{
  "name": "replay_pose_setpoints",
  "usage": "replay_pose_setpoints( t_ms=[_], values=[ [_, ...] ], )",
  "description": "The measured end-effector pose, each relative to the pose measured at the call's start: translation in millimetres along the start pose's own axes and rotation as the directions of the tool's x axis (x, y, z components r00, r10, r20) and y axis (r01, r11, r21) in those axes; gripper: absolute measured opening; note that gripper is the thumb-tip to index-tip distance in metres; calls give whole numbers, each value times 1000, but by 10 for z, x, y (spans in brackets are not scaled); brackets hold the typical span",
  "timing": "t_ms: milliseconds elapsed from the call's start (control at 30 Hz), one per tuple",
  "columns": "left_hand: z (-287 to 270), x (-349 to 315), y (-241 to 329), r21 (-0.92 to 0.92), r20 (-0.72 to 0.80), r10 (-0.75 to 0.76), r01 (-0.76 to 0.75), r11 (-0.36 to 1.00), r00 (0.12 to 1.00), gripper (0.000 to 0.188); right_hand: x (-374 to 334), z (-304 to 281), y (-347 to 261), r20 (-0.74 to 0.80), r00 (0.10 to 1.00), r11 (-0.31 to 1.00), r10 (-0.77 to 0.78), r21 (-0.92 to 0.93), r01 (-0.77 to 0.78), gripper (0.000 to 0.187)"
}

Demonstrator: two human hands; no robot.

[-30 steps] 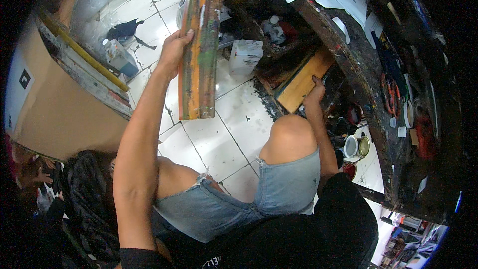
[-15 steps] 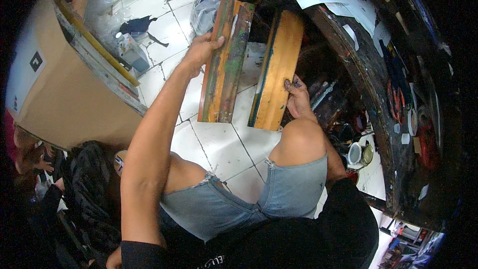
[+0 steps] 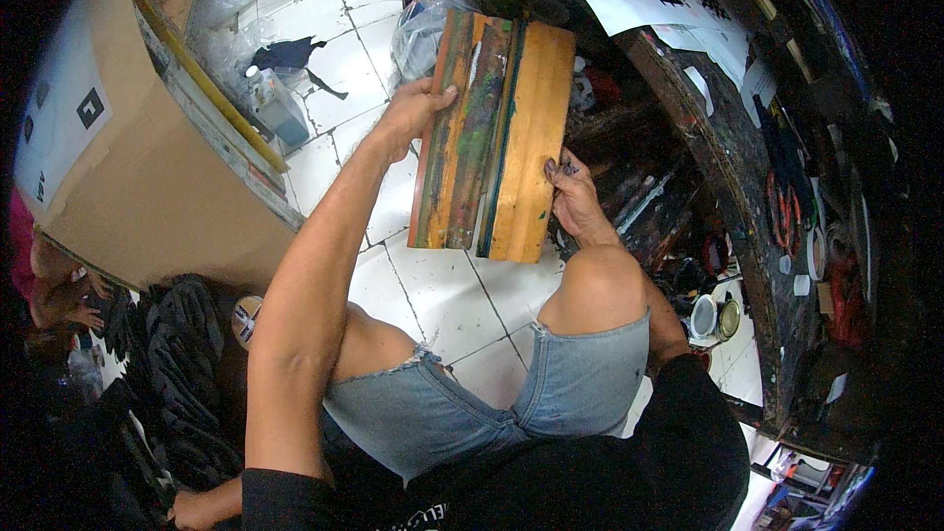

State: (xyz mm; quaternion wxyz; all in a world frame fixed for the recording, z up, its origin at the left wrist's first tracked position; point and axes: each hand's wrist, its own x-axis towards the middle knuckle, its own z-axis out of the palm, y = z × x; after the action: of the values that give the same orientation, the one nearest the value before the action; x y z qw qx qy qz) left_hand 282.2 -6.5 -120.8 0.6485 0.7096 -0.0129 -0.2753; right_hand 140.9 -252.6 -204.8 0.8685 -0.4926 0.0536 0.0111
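My left hand point(image 3: 408, 116) grips the outer long edge of a paint-stained wooden squeegee point(image 3: 477, 143), its thumb lying on the face. Streaks of green, brown and orange run along that wood. In my right hand point(image 3: 580, 202), whose fingertips are smudged dark, is a second wooden squeegee point(image 3: 533, 143), cleaner and yellow-orange with a dark blue strip along its inner edge. Both are held lengthwise above the floor, in front of my knees. Their inner long edges lie side by side, touching or nearly so. My fingers behind the wood are partly hidden.
At left stands a large cardboard box point(image 3: 147, 177). A bottle point(image 3: 277, 108) and a dark cloth point(image 3: 285, 54) rest on the white tiled floor point(image 3: 423, 295). A stained workbench point(image 3: 678, 103) curves along the right, with open cans point(image 3: 704, 315) below. Another person's hands point(image 3: 90, 305) show at far left.
The two squeegees have come together: the gap between them has closed as my right hand moved left and my left hand slightly right. Both hands keep their grip.
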Motion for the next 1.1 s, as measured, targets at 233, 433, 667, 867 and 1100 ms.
replay_pose_setpoints(
  t_ms=[233, 433, 667, 867, 1100],
  values=[
    [18, 39, -22, -25, 58, 17, -16, 1000, 998, 36, -21, 114, -88, -5, 1000, 1000, 12, -12, -12, 43],
    [38, 60, -30, -23, 59, 22, -20, 1000, 998, 36, 0, 81, -47, -21, 1000, 1000, -16, -1, 16, 31],
    [47, 120, -84, 11, 23, 41, -42, 999, 999, 38, -69, -64, -72, -101, 995, 1000, -20, 3, 21, 32],
    [-34, 161, -87, -106, -13, 27, -28, 994, 1000, 38, -486, -550, -118, -561, 801, 973, -211, -195, 120, 27],
    [-118, 243, -185, -159, -74, 1, -13, 987, 997, 34, -290, -1006, -156, -898, 378, 951, -227, -288, -113, 38]
  ],
)
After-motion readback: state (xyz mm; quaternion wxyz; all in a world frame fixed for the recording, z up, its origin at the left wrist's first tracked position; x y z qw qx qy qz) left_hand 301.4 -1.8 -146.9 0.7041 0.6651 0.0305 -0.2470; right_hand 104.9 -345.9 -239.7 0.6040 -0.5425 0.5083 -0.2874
